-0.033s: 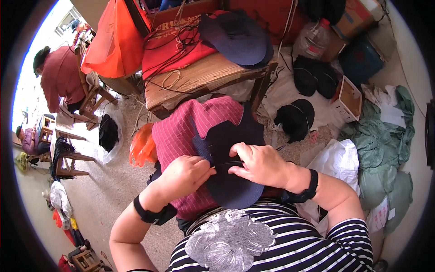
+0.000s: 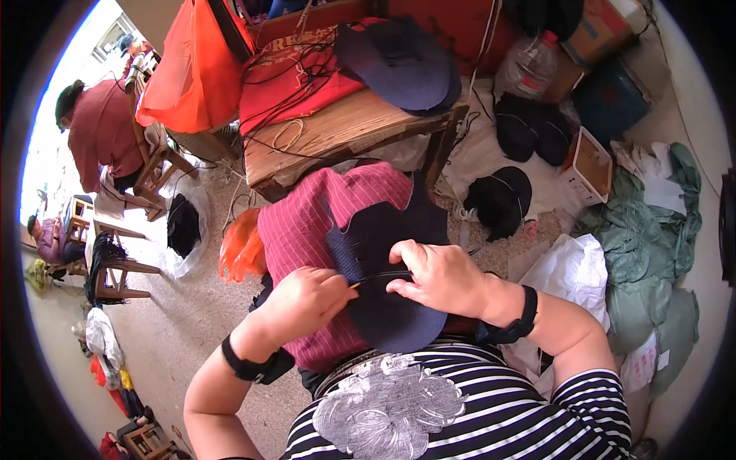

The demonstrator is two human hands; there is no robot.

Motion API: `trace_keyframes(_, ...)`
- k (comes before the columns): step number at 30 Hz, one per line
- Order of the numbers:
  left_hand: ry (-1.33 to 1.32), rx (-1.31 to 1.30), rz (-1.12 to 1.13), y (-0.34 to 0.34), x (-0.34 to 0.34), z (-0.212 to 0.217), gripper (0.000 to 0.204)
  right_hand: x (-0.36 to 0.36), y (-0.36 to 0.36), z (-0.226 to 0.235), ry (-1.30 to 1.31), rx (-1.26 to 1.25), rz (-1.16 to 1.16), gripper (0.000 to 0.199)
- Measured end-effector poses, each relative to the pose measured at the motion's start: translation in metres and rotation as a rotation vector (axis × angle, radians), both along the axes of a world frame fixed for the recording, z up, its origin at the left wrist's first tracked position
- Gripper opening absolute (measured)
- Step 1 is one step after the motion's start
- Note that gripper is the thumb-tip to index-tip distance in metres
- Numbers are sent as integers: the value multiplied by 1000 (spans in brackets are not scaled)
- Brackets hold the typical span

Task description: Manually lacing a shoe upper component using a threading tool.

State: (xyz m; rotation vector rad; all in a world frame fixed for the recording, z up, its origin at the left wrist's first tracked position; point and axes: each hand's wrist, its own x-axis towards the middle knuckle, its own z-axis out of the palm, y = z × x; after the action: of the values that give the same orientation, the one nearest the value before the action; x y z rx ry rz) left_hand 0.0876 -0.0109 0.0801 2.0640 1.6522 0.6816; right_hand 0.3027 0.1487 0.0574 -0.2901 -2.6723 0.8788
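A dark navy fabric piece (image 2: 399, 314), rounded at its near end and notched at the far end, lies over a dark-red striped cloth (image 2: 299, 222) on my lap. My left hand (image 2: 314, 295) is closed at the piece's left side, and a small yellowish tip shows at its fingertips. From there a thin black cord (image 2: 383, 274) runs across the fabric to my right hand (image 2: 441, 280). That hand rests on the piece with its outer fingers curled, thumb and forefinger apart, and the cord passing into its grip. What lies inside both hands is hidden.
Ahead stands a wooden bench (image 2: 330, 134) with more navy pieces (image 2: 399, 61), red cloth and tangled cords. Black caps or pads (image 2: 498, 199), a white basket (image 2: 586, 172) and green sacks (image 2: 644, 238) lie to the right. Another person (image 2: 107, 138) sits at the far left.
My left hand has shifted slightly left, and the yellowish tip and cord show more. The right hand has stayed in place.
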Motion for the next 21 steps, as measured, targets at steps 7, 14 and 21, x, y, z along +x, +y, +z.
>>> trace_keyframes(7,-55,-236,320,-32,7,24,14,-1,-5,4,9,62,13,41)
trace_keyframes(14,-510,-413,469,-12,27,19,15,4,25,19,351,36,-266,45)
trace_keyframes(21,-480,-273,462,-21,21,6,13,16,64,-6,15,-1325,-204,45)
